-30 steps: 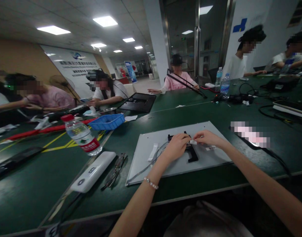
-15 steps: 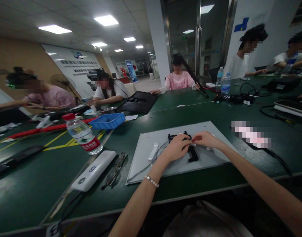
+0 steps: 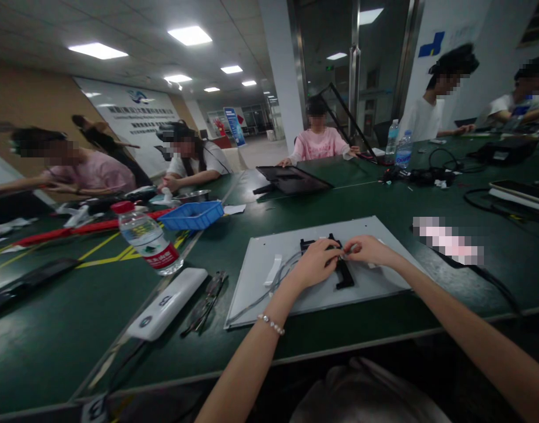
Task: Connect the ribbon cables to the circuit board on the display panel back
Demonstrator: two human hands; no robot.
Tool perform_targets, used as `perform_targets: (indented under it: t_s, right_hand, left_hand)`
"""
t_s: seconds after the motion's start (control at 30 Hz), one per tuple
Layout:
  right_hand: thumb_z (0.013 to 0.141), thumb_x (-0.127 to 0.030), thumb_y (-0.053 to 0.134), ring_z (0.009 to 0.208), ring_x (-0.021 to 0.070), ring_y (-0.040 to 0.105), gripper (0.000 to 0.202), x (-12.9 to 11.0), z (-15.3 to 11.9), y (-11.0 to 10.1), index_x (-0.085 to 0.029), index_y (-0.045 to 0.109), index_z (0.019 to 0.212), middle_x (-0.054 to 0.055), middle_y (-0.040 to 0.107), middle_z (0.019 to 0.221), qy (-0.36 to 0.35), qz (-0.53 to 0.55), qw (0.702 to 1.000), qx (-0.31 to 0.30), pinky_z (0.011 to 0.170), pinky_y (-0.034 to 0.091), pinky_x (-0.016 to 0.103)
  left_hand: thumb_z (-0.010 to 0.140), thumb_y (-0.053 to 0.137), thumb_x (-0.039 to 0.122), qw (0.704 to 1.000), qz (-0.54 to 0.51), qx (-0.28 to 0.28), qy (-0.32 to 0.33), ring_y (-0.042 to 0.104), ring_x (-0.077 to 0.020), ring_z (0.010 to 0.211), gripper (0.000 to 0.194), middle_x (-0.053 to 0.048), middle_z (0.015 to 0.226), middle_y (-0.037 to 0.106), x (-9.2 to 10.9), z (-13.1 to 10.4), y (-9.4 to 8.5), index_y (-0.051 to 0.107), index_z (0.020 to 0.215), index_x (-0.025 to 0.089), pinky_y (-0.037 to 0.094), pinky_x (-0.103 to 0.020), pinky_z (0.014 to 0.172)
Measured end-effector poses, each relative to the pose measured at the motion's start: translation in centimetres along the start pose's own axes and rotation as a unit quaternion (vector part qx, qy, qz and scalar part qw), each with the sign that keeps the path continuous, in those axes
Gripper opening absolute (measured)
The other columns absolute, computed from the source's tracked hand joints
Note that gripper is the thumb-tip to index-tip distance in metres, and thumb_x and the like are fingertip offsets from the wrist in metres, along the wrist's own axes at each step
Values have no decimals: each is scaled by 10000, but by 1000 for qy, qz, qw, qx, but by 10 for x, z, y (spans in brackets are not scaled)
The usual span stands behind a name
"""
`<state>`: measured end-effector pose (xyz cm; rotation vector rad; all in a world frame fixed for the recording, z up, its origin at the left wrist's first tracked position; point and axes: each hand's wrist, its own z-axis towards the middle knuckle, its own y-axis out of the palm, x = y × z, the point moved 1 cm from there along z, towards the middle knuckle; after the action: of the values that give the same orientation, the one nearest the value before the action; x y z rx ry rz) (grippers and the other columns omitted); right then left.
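Observation:
A pale grey panel (image 3: 260, 264) lies flat on the table in front of me, with a black plastic bracket (image 3: 345, 276) on its middle. My left hand (image 3: 319, 261) rests over the bracket, its fingers bent onto it and covering part of it. Close beside those fingertips, my right hand (image 3: 367, 249) has thumb and fingers pinched together. Whatever sits in that pinch is too small and hidden to name. A thin grey cable (image 3: 260, 299) runs from under my left hand across the panel's left side, by a white strip (image 3: 273, 270).
To the left are eyeglasses (image 3: 205, 302), a white power bank (image 3: 168, 305), a water bottle (image 3: 150, 241) and a blue tray (image 3: 192, 215). A blurred-out object (image 3: 448, 241) with a black cable lies right. Across the table a co-worker (image 3: 321, 144) handles a black panel (image 3: 296, 179); others sit around.
My hands stay nearly in place, with only small movement at the right fingertips. Across the table, the co-worker's black panel has shifted right and tilted. A person now stands behind at left.

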<state>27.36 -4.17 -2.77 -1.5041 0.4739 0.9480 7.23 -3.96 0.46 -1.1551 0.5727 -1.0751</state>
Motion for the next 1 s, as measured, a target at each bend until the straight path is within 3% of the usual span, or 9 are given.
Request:
perform_targets:
  t_s: [0.13, 0.27, 0.33, 0.47, 0.67, 0.83, 1.0]
  right_hand:
    - [736, -254, 582, 740, 166, 630, 192, -2, -1, -3, -162, 688, 868, 45, 703, 849, 1, -1, 1000, 23, 662, 465, 239]
    - [760, -232, 535, 764, 170, 627, 192, -7, -3, -8, -163, 689, 853, 43, 700, 867, -15, -13, 998, 52, 713, 467, 257]
    - [765, -241, 535, 791, 175, 626, 198, -9, -3, -9, -165, 690, 860, 45, 699, 895, -17, -18, 998, 56, 737, 466, 265]
    - [775, -246, 535, 822, 190, 623, 202, -12, -5, -8, -170, 692, 877, 49, 697, 913, -20, -26, 998, 57, 756, 466, 282]
    - [794, -205, 529, 837, 192, 626, 188, -17, -9, -7, -170, 691, 884, 49, 699, 910, -20, -25, 999, 44, 764, 469, 287]
    - [807, -228, 518, 840, 198, 628, 198, -17, -9, -6, -163, 692, 873, 57, 703, 910, -20, -33, 998, 45, 745, 468, 285]
    - [809, -241, 510, 823, 202, 629, 208, -18, -9, -5, -156, 693, 863, 61, 706, 882, -21, -36, 998, 50, 741, 463, 289]
  left_hand:
    - [860, 464, 145, 1000, 6, 14, -19, 466, -208, 1146, 337, -66, 1191, 539, 2, 1, -6, 574, 1171, 214, 366, -372, 1017]
    - [859, 474, 170, 996, 30, 44, -71, 487, -218, 1115, 370, -77, 1184, 545, -3, -2, -33, 528, 1224, 206, 392, -387, 987]
    - [864, 462, 182, 993, 42, 49, -102, 510, -218, 1075, 369, -81, 1154, 555, -13, -10, -49, 528, 1226, 199, 411, -382, 961]
    - [833, 491, 242, 985, 24, 2, -169, 579, -203, 917, 308, -85, 1104, 563, -50, -41, -71, 617, 1109, 188, 466, -342, 854]
    - [754, 561, 312, 959, -52, 12, -279, 576, -172, 753, 410, -87, 1042, 594, -96, -84, -62, 602, 1138, 175, 479, -338, 778]
    - [702, 598, 345, 947, -128, -1, -295, 568, -158, 716, 376, -72, 1001, 632, -101, -93, -51, 647, 1031, 171, 475, -304, 739]
    - [707, 583, 368, 946, -135, -13, -293, 565, -172, 734, 259, -42, 825, 660, -99, -92, -55, 679, 844, 170, 456, -289, 738]
